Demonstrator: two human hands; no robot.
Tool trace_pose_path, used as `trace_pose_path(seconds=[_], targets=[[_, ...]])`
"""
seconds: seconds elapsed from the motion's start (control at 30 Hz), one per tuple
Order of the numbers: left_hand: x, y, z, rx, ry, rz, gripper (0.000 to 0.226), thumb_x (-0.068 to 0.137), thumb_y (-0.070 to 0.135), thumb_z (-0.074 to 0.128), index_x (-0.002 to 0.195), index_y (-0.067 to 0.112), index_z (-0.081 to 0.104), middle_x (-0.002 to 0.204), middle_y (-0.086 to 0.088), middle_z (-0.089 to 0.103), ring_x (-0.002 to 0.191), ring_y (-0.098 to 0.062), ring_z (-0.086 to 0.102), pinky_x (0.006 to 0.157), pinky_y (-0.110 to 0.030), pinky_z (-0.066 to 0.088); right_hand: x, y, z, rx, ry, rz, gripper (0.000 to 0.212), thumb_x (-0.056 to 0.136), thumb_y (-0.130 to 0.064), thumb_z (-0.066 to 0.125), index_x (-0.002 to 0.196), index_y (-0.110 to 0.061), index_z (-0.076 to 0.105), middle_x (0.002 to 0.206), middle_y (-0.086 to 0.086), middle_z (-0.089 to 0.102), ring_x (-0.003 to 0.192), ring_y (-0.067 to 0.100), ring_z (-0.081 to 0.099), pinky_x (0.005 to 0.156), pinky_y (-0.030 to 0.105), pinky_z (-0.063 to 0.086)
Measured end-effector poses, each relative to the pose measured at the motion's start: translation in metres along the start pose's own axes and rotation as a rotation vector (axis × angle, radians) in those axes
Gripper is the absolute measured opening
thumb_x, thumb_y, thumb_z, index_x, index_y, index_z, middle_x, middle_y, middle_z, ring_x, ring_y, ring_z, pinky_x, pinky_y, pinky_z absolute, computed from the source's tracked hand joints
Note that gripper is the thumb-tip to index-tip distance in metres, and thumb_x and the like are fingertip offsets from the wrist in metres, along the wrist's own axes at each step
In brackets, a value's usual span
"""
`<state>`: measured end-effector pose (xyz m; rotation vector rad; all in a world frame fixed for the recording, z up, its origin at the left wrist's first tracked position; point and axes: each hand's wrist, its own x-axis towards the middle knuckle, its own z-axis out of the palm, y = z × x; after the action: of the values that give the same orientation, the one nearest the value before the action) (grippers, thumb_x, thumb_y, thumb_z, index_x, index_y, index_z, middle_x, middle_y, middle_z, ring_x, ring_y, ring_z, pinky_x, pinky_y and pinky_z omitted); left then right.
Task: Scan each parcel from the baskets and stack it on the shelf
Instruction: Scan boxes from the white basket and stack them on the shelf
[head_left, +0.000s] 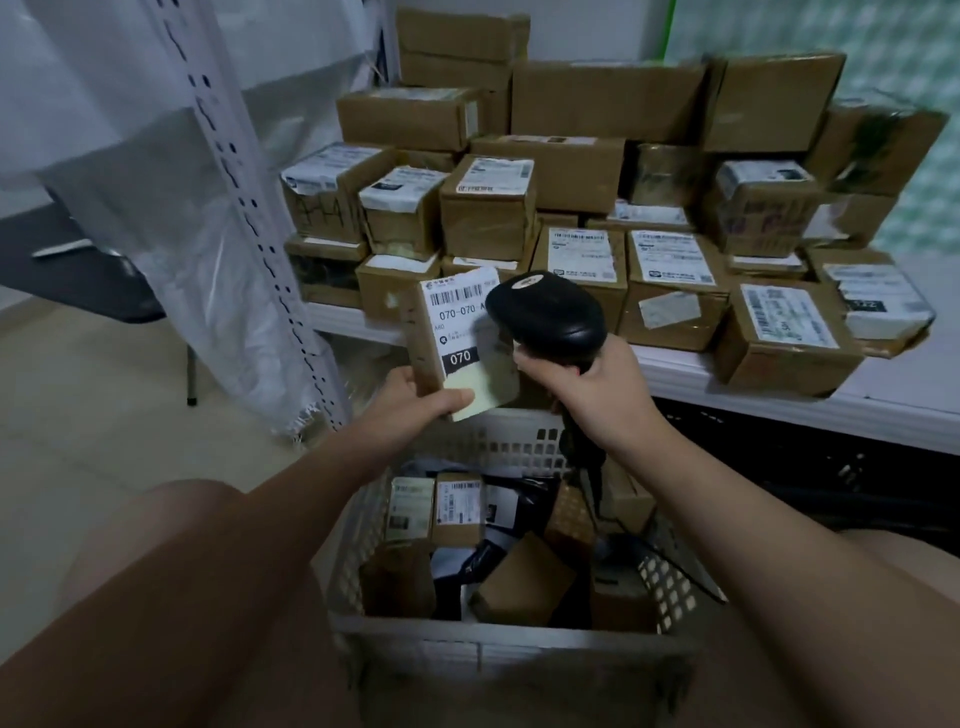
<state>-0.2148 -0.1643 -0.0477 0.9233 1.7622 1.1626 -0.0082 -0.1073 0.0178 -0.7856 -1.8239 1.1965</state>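
My left hand (415, 397) grips a small brown parcel (457, 338) by its lower end, its white label reading 070 turned up toward me. My right hand (597, 384) holds the handle of a black barcode scanner (548, 314), whose head sits right beside the label's barcode. Both are raised above a grey perforated basket (498, 649) between my knees, which holds several small cardboard parcels and dark bags. Behind, a white shelf (883, 400) carries several stacked brown parcels (571, 171).
A white perforated shelf upright (260, 218) with plastic sheeting stands at the left. The scanner's black cable (670, 551) drops into the basket. A dark crate (857, 483) sits under the shelf at right. A bare patch of the shelf lies at its right end.
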Motion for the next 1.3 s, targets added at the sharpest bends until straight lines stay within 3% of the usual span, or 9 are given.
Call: trace_pose_path(seconds=[0.07, 0.17, 0.3, 0.83, 0.9, 1.0, 1.1, 1.17, 1.3], targets=[[0.002, 0.001, -0.001, 0.001, 0.087, 0.002, 0.076, 0.064, 0.046, 0.084, 0.113, 0.006, 0.041, 0.097, 0.004, 0.060, 0.085, -0.009, 0.062, 0.075, -0.028, 0.052, -0.006, -0.003, 0.001, 0.008, -0.023, 0.028, 0.010, 0.084, -0.020, 0.074, 0.087, -0.013, 0.068, 0.067, 0.002, 0.062, 0.061, 0.008, 0.062, 0.054, 0.026, 0.052], [0.001, 0.002, -0.004, 0.020, 0.141, 0.011, 0.104, 0.045, 0.063, 0.085, 0.127, 0.014, 0.045, 0.115, 0.002, 0.064, 0.103, -0.017, 0.064, 0.091, -0.042, 0.053, -0.012, -0.006, 0.000, 0.011, -0.037, 0.049, 0.017, 0.085, -0.021, 0.072, 0.087, -0.006, 0.066, 0.066, 0.011, 0.057, 0.057, 0.014, 0.059, 0.053, 0.028, 0.052], [-0.003, 0.001, -0.004, 0.025, 0.175, 0.009, 0.090, 0.057, 0.053, 0.084, 0.129, 0.015, 0.045, 0.117, 0.003, 0.062, 0.106, -0.016, 0.062, 0.090, -0.036, 0.052, -0.015, -0.010, -0.002, 0.012, -0.069, 0.041, 0.007, 0.086, -0.020, 0.071, 0.085, -0.020, 0.064, 0.069, 0.006, 0.060, 0.058, 0.008, 0.060, 0.053, 0.024, 0.051], [0.008, -0.012, -0.012, 0.074, 0.194, 0.021, 0.117, 0.033, 0.078, 0.079, 0.129, 0.018, 0.049, 0.120, 0.005, 0.062, 0.109, -0.015, 0.061, 0.091, -0.041, 0.053, -0.013, -0.004, -0.004, 0.003, -0.089, 0.037, 0.007, 0.086, -0.023, 0.071, 0.086, -0.025, 0.064, 0.062, -0.005, 0.061, 0.058, 0.005, 0.062, 0.054, 0.025, 0.052], [0.001, -0.006, -0.010, 0.065, 0.183, 0.008, 0.113, 0.036, 0.076, 0.080, 0.128, 0.017, 0.050, 0.118, 0.004, 0.063, 0.108, -0.016, 0.061, 0.091, -0.041, 0.054, -0.014, -0.005, -0.005, 0.009, -0.102, 0.027, 0.006, 0.087, -0.023, 0.070, 0.087, -0.025, 0.064, 0.062, -0.006, 0.061, 0.059, 0.006, 0.062, 0.053, 0.025, 0.051], [-0.015, 0.007, -0.001, 0.011, 0.125, 0.007, 0.076, 0.065, 0.051, 0.082, 0.122, 0.016, 0.046, 0.114, 0.004, 0.062, 0.102, -0.012, 0.061, 0.085, -0.031, 0.052, -0.014, -0.005, -0.007, 0.020, -0.140, 0.020, 0.005, 0.088, -0.022, 0.069, 0.092, -0.024, 0.066, 0.070, -0.002, 0.063, 0.064, 0.005, 0.063, 0.058, 0.025, 0.052], [-0.027, 0.014, 0.012, -0.073, 0.057, 0.050, 0.066, 0.083, 0.026, 0.073, 0.137, 0.013, 0.037, 0.119, 0.004, 0.060, 0.100, -0.006, 0.060, 0.074, -0.020, 0.051, -0.012, -0.004, -0.012, 0.061, -0.108, -0.006, 0.026, 0.083, -0.024, 0.075, 0.109, -0.023, 0.068, 0.099, -0.002, 0.071, 0.094, 0.003, 0.066, 0.081, 0.023, 0.052], [-0.034, 0.024, 0.021, -0.122, 0.042, 0.131, 0.064, 0.087, 0.022, 0.067, 0.142, 0.015, 0.035, 0.126, 0.001, 0.059, 0.107, -0.009, 0.060, 0.084, -0.024, 0.052, -0.008, -0.005, -0.019, 0.152, -0.034, 0.013, 0.040, 0.079, -0.024, 0.077, 0.118, -0.020, 0.066, 0.110, -0.005, 0.071, 0.105, 0.004, 0.064, 0.090, 0.022, 0.050], [-0.030, 0.061, 0.045, -0.263, -0.019, 0.205, 0.069, 0.090, 0.032, 0.061, 0.148, 0.026, 0.025, 0.135, 0.001, 0.052, 0.114, -0.013, 0.057, 0.098, -0.038, 0.049, 0.002, -0.008, -0.045, 0.345, 0.083, 0.064, 0.025, 0.087, -0.014, 0.069, 0.105, -0.030, 0.064, 0.091, -0.022, 0.073, 0.088, -0.007, 0.066, 0.080, 0.020, 0.054]])
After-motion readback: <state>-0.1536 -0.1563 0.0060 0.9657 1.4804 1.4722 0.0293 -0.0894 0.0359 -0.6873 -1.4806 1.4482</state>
